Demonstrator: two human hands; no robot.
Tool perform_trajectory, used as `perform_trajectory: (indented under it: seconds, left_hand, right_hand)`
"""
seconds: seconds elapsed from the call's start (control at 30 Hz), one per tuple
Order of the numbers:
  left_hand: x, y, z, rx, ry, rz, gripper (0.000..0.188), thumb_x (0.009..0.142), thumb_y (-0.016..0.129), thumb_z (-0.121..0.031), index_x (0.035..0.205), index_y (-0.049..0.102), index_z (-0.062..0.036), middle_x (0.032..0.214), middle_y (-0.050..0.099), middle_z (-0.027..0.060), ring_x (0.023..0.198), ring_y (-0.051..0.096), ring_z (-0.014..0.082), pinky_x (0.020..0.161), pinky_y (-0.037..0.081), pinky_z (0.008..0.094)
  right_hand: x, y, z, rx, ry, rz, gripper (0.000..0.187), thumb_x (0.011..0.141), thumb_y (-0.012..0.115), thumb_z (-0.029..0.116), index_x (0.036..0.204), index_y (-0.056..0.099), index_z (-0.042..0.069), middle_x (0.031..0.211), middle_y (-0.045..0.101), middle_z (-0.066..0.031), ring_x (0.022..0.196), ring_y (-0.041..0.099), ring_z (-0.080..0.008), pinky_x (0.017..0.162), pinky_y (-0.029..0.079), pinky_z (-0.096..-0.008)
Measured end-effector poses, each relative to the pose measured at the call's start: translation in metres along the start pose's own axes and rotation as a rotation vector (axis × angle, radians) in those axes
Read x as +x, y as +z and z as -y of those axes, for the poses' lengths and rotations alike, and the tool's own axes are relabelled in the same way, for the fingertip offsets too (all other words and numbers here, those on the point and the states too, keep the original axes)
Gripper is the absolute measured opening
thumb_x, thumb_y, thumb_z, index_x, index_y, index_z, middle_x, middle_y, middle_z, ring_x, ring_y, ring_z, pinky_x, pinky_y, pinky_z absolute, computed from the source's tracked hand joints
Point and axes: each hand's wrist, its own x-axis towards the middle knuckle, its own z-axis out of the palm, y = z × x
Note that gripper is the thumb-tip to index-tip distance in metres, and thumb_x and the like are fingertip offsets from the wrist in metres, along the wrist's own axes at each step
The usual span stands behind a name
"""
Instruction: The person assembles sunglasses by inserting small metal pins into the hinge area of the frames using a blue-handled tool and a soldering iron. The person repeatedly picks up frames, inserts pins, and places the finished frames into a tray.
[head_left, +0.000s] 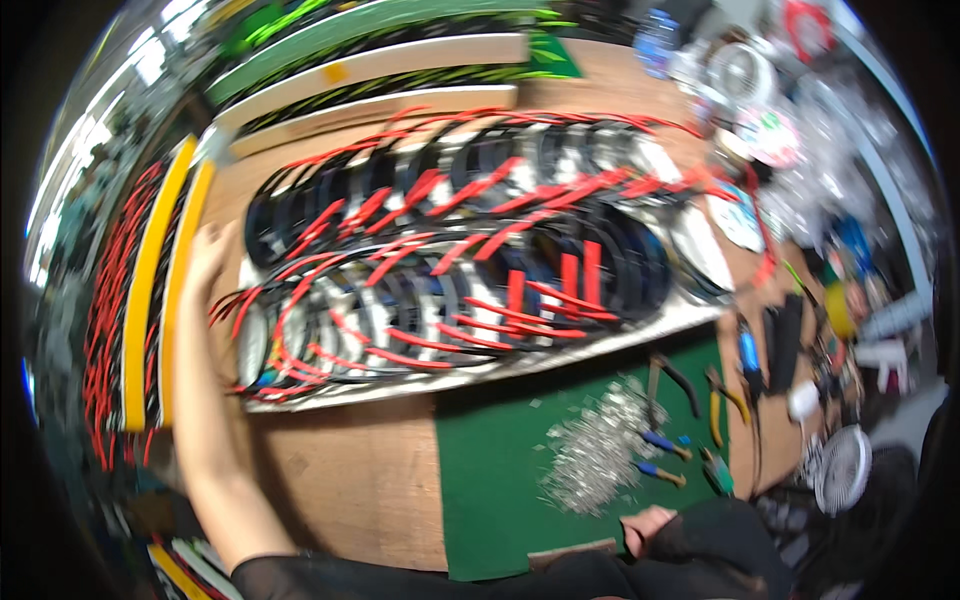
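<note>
My left arm stretches far forward, and my left hand [206, 258] is at the left end of a long white tray [345, 394], beside a yellow-edged rack [182, 290]. Motion smears its fingers, and I cannot tell whether they grip the tray or the rack. Two rows of coiled black cables [640, 265] with red sleeves [592, 275] fill the tray. Close to my body, my right hand [648, 527] is low over the front of a green mat [490, 480], mostly hidden by a dark sleeve; its fingers are blurred. Nearest to it lies a pile of small silvery pieces [598, 450].
Pliers [674, 385], yellow-handled pliers [728, 405] and blue-handled tools [660, 472] lie on the mat's right side. Green and white racks of cables [380, 80] stand at the back. Small white fans [842, 470], clear plastic bags [830, 160] and a water bottle [655, 42] are at right.
</note>
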Motion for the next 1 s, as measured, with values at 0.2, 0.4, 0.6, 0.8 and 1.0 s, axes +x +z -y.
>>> perform_trajectory:
  seconds: [0.2, 0.4, 0.6, 0.8, 1.0]
  left_hand:
    - [-0.157, -0.056, -0.099, -0.371, 0.322, 0.074, 0.034, 0.088, 0.052, -0.016, 0.116, 0.047, 0.0025, 0.097, 0.055, 0.0052, 0.078, 0.049, 0.0067, 0.065, 0.041, 0.0187]
    - [-0.364, -0.067, -0.132, -0.416, 0.266, 0.332, 0.021, 0.084, 0.05, 0.0, 0.105, 0.054, 0.004, 0.095, 0.057, 0.0054, 0.079, 0.053, 0.0092, 0.068, 0.045, 0.0217]
    - [-0.434, -0.021, -0.15, -0.727, 0.039, 0.462, 0.023, 0.084, 0.052, -0.002, 0.106, 0.054, 0.0044, 0.092, 0.06, 0.0081, 0.078, 0.057, 0.011, 0.071, 0.048, 0.0234]
    - [-0.471, 0.005, -0.156, -0.737, 0.009, 0.66, 0.024, 0.085, 0.054, -0.004, 0.107, 0.054, 0.0031, 0.094, 0.06, 0.0084, 0.084, 0.057, 0.0119, 0.074, 0.048, 0.025]
    - [-0.492, 0.044, -0.158, -0.883, -0.032, 0.676, 0.023, 0.086, 0.053, -0.005, 0.107, 0.054, 0.0036, 0.096, 0.061, 0.0102, 0.086, 0.058, 0.0126, 0.075, 0.049, 0.0255]
  right_hand:
    - [0.006, -0.034, 0.033, 0.029, -0.184, -0.403, 0.012, 0.069, 0.063, 0.008, 0.081, 0.062, 0.007, 0.069, 0.057, -0.006, 0.062, 0.058, -0.0233, 0.054, 0.047, -0.0326]
    - [0.044, -0.124, 0.006, 0.23, -0.235, -0.545, 0.008, 0.077, 0.058, 0.011, 0.077, 0.061, 0.004, 0.07, 0.057, -0.0108, 0.063, 0.059, -0.0229, 0.056, 0.046, -0.032]
    - [0.161, -0.197, -0.006, 0.222, -0.063, -0.667, 0.03, 0.078, 0.054, 0.025, 0.075, 0.059, -0.005, 0.067, 0.06, -0.0197, 0.066, 0.061, -0.0325, 0.065, 0.048, -0.0385]
    - [0.204, -0.194, 0.014, 0.042, 0.219, -0.674, 0.035, 0.076, 0.052, 0.024, 0.084, 0.057, -0.009, 0.083, 0.06, -0.0278, 0.085, 0.059, -0.0392, 0.078, 0.046, -0.0428]
    - [0.241, -0.194, -0.002, 0.057, 0.352, -0.646, 0.036, 0.072, 0.048, 0.012, 0.097, 0.047, -0.014, 0.093, 0.058, -0.0298, 0.093, 0.057, -0.0393, 0.083, 0.046, -0.0414]
